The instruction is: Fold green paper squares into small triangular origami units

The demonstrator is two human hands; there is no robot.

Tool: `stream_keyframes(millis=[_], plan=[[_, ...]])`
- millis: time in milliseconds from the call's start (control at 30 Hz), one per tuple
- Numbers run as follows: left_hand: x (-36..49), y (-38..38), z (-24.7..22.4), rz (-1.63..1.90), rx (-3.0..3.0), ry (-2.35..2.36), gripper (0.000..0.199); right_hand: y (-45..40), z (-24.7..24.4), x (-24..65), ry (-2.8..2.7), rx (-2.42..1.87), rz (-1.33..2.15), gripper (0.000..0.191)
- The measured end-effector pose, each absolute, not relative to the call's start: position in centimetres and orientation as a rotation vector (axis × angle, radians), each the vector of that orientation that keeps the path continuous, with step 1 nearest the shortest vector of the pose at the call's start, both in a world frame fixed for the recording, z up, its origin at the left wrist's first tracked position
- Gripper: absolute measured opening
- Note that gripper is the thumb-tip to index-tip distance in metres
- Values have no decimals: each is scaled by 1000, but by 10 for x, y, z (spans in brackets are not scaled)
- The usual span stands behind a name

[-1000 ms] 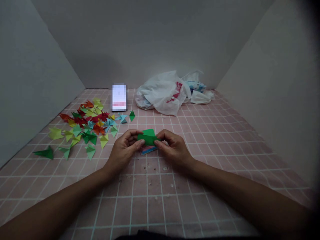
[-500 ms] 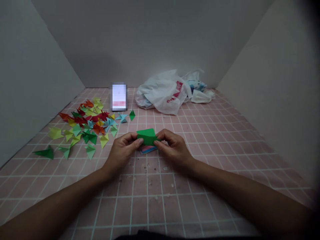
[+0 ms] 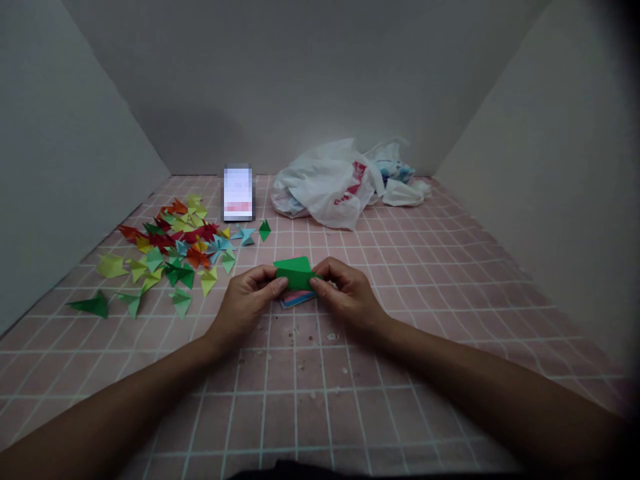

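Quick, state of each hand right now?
Left hand: closed, holding the folded green paper by one end.
Right hand: closed, holding the same paper by its other end.

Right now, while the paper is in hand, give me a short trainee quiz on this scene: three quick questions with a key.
1. True or false: the left hand and the right hand are both holding the folded green paper.
2. Which is nearer the hands: the crumpled white plastic bag or the scattered pile of multicoloured folded paper pieces?
3. Fill in the blank: just below the folded green paper, on the pink grid-lined mat, lies a small stack of ____.

Key: 1. True. 2. The scattered pile of multicoloured folded paper pieces. 3. coloured paper.
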State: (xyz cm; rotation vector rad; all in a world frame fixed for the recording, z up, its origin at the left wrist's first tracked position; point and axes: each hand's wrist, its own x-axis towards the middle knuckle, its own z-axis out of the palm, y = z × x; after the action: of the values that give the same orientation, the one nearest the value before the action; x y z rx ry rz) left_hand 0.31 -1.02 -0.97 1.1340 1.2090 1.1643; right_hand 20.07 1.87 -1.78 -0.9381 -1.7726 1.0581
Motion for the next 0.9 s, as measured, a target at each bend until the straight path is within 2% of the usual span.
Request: stream_keyframes(millis=[433, 767, 900], plan=[[3, -10, -11, 1139, 1117, 1174, 17, 20, -21, 200, -1814, -945, 979, 15], [4, -5, -20, 1294, 1079, 1155, 34, 22, -23, 200, -1835, -908, 942, 15], [3, -5, -19, 1270, 1090, 1171, 31, 21, -23, 200, -1812, -926, 958, 13]])
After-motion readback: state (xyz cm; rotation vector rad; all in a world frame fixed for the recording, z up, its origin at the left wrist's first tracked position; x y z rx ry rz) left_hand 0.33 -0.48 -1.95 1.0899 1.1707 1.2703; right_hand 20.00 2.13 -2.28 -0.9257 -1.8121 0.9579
